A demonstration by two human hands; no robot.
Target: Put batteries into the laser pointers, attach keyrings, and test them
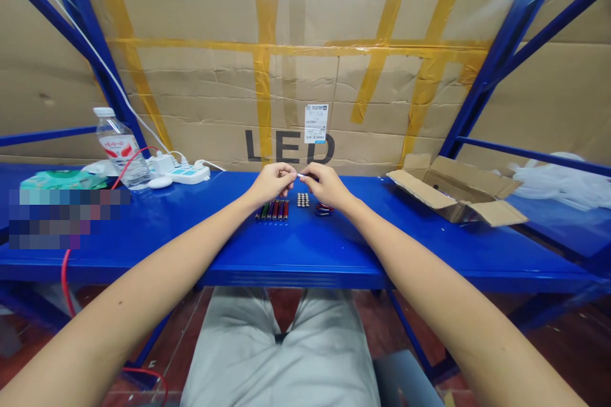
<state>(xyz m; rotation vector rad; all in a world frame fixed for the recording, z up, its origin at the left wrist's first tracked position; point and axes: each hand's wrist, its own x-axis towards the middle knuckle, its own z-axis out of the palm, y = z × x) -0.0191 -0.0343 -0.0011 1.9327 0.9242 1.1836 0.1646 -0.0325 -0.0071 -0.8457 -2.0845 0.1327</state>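
Observation:
My left hand and my right hand meet above the blue table, fingers pinched together. Between their fingertips is a small whitish, silvery piece, mostly covered by the fingers, so its kind is unclear. Below my left hand lies a row of slim coloured metal tubes, green, purple and red among them. Several small round silver pieces are grouped in rows beneath the gap between my hands. Close to my right wrist lies a small pile of red and blue loop-like pieces.
An opened cardboard box is on the right of the table. At the left stand a water bottle, a power strip with plugs, and a green packet. A red cable hangs over the edge. Large cardboard walls the back.

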